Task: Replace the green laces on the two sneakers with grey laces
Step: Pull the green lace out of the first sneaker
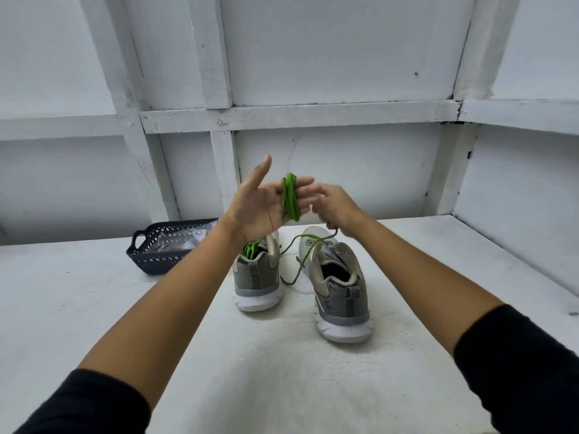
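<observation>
Flat left hand (260, 209) carries green lace (289, 197) coiled upright round its fingers; right hand (338, 208), at 3 o'clock, pinches the tail trailing toward 7 o'clock.

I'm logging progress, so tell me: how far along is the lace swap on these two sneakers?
Early. Done: the right sneaker looks unlaced. In hand: a green lace is wound round the left hand's straight fingers, the right hand pinching its trailing end. To do: green shows in the left sneaker, and no grey lace is threaded on either shoe.
</observation>
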Demonstrator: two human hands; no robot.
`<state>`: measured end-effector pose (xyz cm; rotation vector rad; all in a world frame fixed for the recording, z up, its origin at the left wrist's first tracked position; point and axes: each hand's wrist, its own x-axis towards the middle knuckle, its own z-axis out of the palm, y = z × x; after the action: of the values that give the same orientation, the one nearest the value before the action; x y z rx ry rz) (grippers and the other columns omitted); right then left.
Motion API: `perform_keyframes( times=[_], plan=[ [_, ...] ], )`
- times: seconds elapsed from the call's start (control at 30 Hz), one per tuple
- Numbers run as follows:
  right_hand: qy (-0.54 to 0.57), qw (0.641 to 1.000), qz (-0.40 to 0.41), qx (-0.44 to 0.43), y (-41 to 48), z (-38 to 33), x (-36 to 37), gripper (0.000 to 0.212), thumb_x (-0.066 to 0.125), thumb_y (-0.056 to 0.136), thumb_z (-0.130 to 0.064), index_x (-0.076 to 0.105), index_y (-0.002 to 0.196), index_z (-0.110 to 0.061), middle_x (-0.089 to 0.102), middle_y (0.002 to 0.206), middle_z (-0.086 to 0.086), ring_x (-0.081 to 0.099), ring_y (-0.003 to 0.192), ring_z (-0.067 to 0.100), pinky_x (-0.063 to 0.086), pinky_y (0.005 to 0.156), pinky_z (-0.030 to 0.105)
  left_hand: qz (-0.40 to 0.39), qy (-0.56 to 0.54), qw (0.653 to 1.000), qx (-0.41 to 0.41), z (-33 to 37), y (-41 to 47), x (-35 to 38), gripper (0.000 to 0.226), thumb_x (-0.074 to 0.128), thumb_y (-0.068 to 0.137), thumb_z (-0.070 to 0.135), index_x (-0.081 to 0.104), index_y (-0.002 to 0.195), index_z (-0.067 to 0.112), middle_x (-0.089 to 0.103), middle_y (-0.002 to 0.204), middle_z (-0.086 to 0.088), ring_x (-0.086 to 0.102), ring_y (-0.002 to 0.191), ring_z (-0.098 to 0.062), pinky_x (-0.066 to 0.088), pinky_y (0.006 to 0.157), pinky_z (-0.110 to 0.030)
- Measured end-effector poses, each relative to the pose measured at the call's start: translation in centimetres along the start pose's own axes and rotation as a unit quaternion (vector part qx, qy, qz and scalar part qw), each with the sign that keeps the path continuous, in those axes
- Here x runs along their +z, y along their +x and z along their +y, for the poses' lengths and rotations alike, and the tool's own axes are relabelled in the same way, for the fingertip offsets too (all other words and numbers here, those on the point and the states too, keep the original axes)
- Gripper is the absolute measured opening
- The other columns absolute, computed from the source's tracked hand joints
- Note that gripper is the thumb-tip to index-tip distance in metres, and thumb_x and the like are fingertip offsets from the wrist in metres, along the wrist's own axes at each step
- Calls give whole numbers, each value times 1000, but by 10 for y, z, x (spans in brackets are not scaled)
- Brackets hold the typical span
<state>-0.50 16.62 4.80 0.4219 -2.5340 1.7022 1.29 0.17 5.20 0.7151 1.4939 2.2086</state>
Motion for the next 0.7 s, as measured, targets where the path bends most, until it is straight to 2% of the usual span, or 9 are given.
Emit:
perform_keyframes(
  times=[0.07, 0.17, 0.23, 0.3, 0.4, 0.47, 0.57, 0.63, 0.7],
  plan=[
    [-20, 999, -45, 4, -11, 8, 12, 19, 46, 99, -23, 63, 90, -19, 42, 62, 0, 33, 43, 6, 23, 33, 14, 23, -14, 999, 20, 5, 2, -3, 91, 78, 57, 60, 59, 118, -3, 62, 122, -20, 61, 112, -31, 50, 96, -37],
    [-84, 987, -134, -22, -26, 6, 20, 27, 44, 100, -24, 67, 107, -12, 45, 59, 0, 37, 38, 3, 30, 37, 13, 66, -5, 998, 23, 6, 3, -10, 105, 79, 47, 65, 51, 126, 1, 59, 129, -16, 56, 120, -28, 47, 98, -35],
    [-114, 976, -180, -42, -34, -3, 17, 27, 44, 99, -20, 68, 102, -6, 48, 60, 1, 42, 45, 9, 35, 41, 15, 91, 17, 996, 20, 4, 2, -16, 109, 79, 43, 69, 51, 126, 3, 61, 128, -12, 57, 119, -25, 44, 97, -34],
    [-99, 970, -211, -71, -42, -19, 9, 24, 49, 97, -17, 67, 92, -4, 46, 59, 2, 44, 46, 11, 38, 45, 18, 102, 53, 993, 5, 1, 1, -19, 114, 77, 42, 72, 49, 128, 3, 65, 121, -10, 61, 113, -22, 47, 93, -32],
    [-53, 976, -178, -116, -41, -41, -6, 20, 52, 95, -14, 63, 78, -11, 48, 51, -5, 46, 42, 5, 41, 45, 19, 77, 87, 993, -21, -6, -2, -17, 97, 67, 59, 74, 52, 122, 1, 71, 98, -7, 67, 92, -18, 51, 79, -28],
    [-32, 985, -114, -122, -30, -50, -15, 23, 51, 96, -16, 60, 75, -16, 47, 46, -11, 43, 39, 4, 39, 45, 21, 66, 105, 992, -37, -9, -3, -13, 93, 63, 65, 73, 54, 121, 0, 68, 109, -12, 64, 105, -24, 49, 88, -31],
    [-31, 992, -37, -114, -12, -52, -20, 24, 48, 98, -26, 57, 77, -18, 42, 57, -3, 35, 42, 8, 32, 44, 19, 38, 87, 994, -53, -10, -5, -5, 94, 70, 59, 70, 58, 119, -1, 62, 121, -20, 57, 116, -33, 43, 105, -39],
    [-40, 995, -18, -89, 1, -39, -19, 24, 49, 97, -30, 57, 78, -19, 41, 62, 1, 33, 46, 11, 29, 43, 18, 9, 74, 996, -58, -10, -5, -1, 85, 70, 62, 68, 64, 114, 1, 63, 118, -19, 60, 111, -32, 41, 106, -41],
    [-23, 998, -22, -60, 10, -22, -14, 22, 52, 95, -31, 58, 79, -19, 42, 62, 6, 36, 49, 15, 28, 48, 20, -23, 55, 996, -61, -10, -5, 5, 81, 70, 64, 66, 66, 112, 1, 65, 115, -18, 63, 105, -29, 49, 98, -37]
  ],
)
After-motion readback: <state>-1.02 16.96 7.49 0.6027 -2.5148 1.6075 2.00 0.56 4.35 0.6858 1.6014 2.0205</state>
